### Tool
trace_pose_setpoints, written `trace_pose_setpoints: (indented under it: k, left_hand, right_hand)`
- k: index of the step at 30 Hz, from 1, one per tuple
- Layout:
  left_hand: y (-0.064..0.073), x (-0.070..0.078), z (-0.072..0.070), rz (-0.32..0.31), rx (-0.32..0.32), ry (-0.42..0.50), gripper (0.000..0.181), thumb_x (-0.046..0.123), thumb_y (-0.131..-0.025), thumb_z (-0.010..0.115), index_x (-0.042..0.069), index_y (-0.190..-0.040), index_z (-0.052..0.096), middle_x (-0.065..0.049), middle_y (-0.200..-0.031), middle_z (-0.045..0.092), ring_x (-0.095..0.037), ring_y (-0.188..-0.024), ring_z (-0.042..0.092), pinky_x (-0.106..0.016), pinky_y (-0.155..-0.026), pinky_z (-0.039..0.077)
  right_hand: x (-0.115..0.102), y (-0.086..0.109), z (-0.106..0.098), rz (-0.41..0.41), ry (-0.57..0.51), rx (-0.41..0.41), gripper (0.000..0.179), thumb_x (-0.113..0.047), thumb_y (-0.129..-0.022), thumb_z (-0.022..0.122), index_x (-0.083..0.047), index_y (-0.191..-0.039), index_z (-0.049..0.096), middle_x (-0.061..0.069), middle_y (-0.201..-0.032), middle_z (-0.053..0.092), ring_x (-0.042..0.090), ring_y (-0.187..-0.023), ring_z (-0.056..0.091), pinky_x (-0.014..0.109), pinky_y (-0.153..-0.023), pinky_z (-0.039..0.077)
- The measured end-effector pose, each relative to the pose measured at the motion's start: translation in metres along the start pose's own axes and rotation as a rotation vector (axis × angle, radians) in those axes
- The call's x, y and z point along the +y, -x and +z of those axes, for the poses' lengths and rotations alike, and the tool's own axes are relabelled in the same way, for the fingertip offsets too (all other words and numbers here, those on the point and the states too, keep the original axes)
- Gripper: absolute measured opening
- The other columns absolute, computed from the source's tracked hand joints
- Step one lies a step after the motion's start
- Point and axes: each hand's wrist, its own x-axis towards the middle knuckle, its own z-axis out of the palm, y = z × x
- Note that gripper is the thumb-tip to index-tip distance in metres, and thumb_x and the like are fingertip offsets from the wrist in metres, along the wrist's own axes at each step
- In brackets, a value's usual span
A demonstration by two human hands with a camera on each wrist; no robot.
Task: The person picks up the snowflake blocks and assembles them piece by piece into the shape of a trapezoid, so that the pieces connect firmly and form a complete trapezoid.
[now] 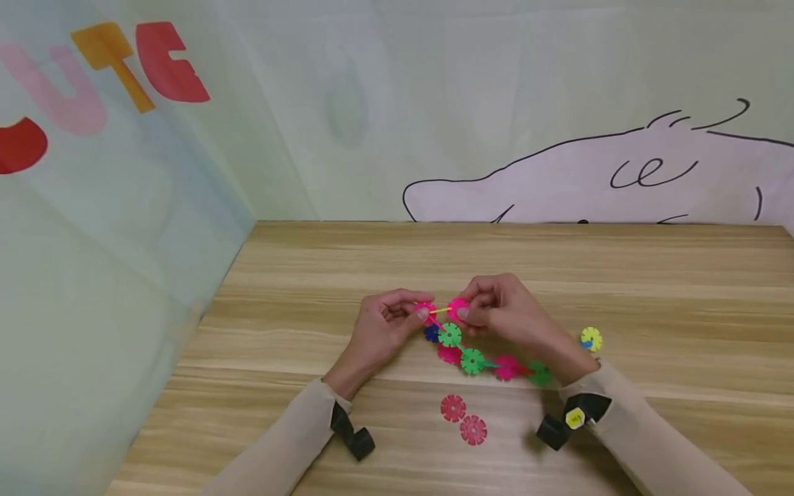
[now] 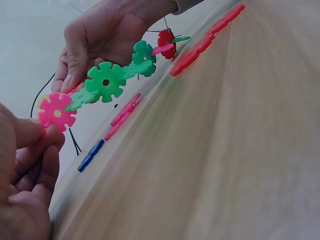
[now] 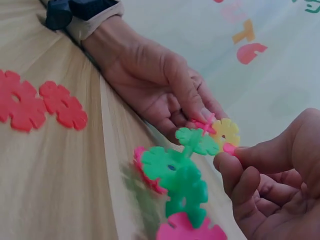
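Note:
My left hand (image 1: 386,327) pinches a pink notched plastic disc (image 2: 56,112), a snowflake-type building piece, between thumb and fingers. Joined to it is a yellow disc (image 3: 226,132), seen edge-on in the head view. At the yellow disc's other side, my right hand (image 1: 510,311) pinches a second pink disc (image 1: 457,309), mostly covered by fingertips in the right wrist view. From the left hand's disc a chain of interlocked pieces hangs down to the right, with a green disc (image 2: 105,82), another green disc (image 1: 473,361) and a pink disc (image 1: 506,367).
Below the hands, two loose red discs (image 1: 453,408) lie on the wooden table (image 1: 298,441). A dark blue disc (image 2: 91,155) and pink discs (image 2: 122,116) lie under the chain. Beyond the right wrist is a yellow disc (image 1: 592,337) with a blue piece. A printed backdrop (image 1: 322,110) stands behind.

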Motion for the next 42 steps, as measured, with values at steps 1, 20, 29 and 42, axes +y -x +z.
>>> trace_pose_setpoints:
  k: [1, 20, 29, 42]
  left_hand:
    - [0.0, 0.0, 0.0, 0.006, -0.01, -0.004, 0.023, 0.006, -0.099, 0.075, 0.001, -0.121, 0.078, -0.017, -0.096, 0.078, -0.004, -0.078, 0.068, -0.018, -0.07, 0.055]
    - [-0.001, 0.002, -0.001, 0.027, -0.101, 0.04, 0.031, 0.014, -0.103, 0.068, 0.003, -0.132, 0.07, -0.021, -0.116, 0.075, -0.005, -0.089, 0.07, -0.017, -0.08, 0.058]
    - [-0.002, 0.001, -0.001, 0.059, -0.019, 0.083, 0.035, 0.009, -0.1, 0.066, 0.002, -0.134, 0.065, -0.012, -0.101, 0.071, -0.005, -0.083, 0.068, -0.018, -0.08, 0.059]
    - [0.001, -0.001, -0.004, 0.065, 0.002, 0.073, 0.035, 0.013, -0.101, 0.064, 0.004, -0.135, 0.063, -0.016, -0.101, 0.072, -0.005, -0.082, 0.066, -0.017, -0.08, 0.058]
  right_hand:
    - [0.0, 0.0, -0.001, -0.015, 0.02, -0.006, 0.01, -0.004, -0.101, 0.07, 0.003, -0.107, 0.073, 0.006, -0.079, 0.076, 0.017, -0.068, 0.068, 0.027, -0.068, 0.061]
    - [0.003, -0.004, 0.006, -0.053, -0.025, -0.127, 0.021, -0.008, -0.104, 0.07, 0.002, -0.123, 0.07, 0.013, -0.09, 0.08, 0.017, -0.075, 0.07, 0.027, -0.074, 0.062]
    - [0.012, -0.007, 0.014, -0.087, 0.328, -0.018, 0.025, -0.013, -0.107, 0.064, -0.009, -0.131, 0.073, 0.008, -0.113, 0.077, 0.02, -0.096, 0.067, 0.032, -0.088, 0.059]
    - [0.012, -0.013, 0.026, -0.133, 0.509, 0.075, 0.037, 0.002, -0.096, 0.074, -0.009, -0.13, 0.067, 0.008, -0.111, 0.077, 0.021, -0.1, 0.07, 0.044, -0.094, 0.063]
